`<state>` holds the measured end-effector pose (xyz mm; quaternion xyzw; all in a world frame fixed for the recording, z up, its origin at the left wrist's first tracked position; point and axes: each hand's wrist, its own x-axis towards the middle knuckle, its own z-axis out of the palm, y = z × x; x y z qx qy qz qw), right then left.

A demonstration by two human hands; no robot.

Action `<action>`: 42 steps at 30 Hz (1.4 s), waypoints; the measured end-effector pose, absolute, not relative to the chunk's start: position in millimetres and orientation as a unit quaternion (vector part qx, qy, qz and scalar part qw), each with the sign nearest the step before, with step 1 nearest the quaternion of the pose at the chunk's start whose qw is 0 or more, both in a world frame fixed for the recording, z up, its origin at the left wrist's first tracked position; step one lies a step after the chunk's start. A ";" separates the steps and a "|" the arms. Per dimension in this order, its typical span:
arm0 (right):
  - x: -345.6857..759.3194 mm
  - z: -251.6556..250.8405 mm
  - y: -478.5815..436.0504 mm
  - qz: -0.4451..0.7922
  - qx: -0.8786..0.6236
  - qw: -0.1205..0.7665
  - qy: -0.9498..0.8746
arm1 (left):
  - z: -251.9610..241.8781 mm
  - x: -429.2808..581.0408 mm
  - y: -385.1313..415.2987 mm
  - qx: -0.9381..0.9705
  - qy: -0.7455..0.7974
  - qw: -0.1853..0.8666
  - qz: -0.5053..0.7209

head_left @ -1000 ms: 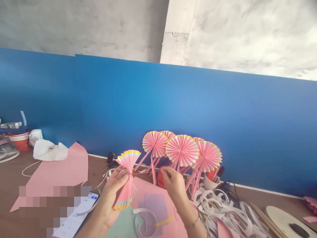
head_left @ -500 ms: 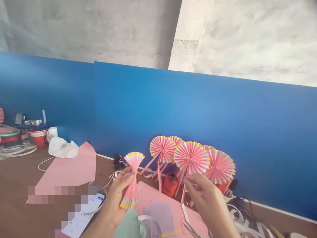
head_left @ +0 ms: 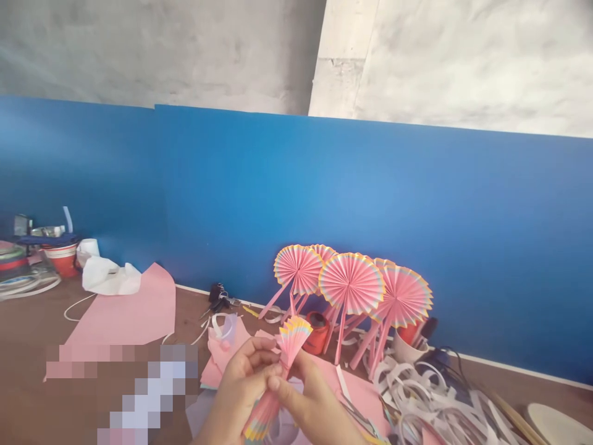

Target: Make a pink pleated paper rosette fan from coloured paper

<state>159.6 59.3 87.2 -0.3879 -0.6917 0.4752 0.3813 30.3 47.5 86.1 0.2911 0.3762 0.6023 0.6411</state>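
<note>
Both hands meet on a pleated pink paper fan (head_left: 293, 339) with yellow and pale blue edges, pinched at its middle so both ends flare. My left hand (head_left: 248, 380) grips it from the left, fingers curled against the narrow waist. My right hand (head_left: 312, 395) closes on it from the right, thumb pressed near the centre. The fan tilts, its top end up and to the right. Behind the hands, several finished round pink fans (head_left: 352, 284) on paper sticks lean near the blue panel. Pink paper sheets (head_left: 361, 383) lie beneath, with scissors (head_left: 354, 411) partly hidden by my right hand.
A red container (head_left: 317, 334) stands behind the hands. White paper strips (head_left: 430, 395) are heaped at the right, near a white cup (head_left: 410, 346). A large pink sheet (head_left: 134, 309), crumpled white tissue (head_left: 111, 276) and a red cup (head_left: 62, 259) are at the left. The blue panel (head_left: 278, 179) borders the table.
My right hand has come left and down from beside the round fans and now grips the pleated fan. My left hand has brought the fan right and lower; it now tilts more.
</note>
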 end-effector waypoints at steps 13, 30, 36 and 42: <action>175.0 104.3 58.5 0.397 -0.436 0.348 -0.729 | 89.3 26.7 47.4 0.407 0.430 0.584 0.555; 173.8 89.5 64.1 0.457 -0.426 0.365 -0.690 | 90.3 15.8 54.0 0.547 0.510 0.436 0.501; 177.6 94.4 63.2 0.521 -0.392 0.366 -0.664 | 97.1 9.2 55.2 0.608 0.481 0.451 0.442; 174.5 99.1 62.3 0.512 -0.435 0.374 -0.640 | 102.9 7.1 54.5 0.610 0.491 0.415 0.463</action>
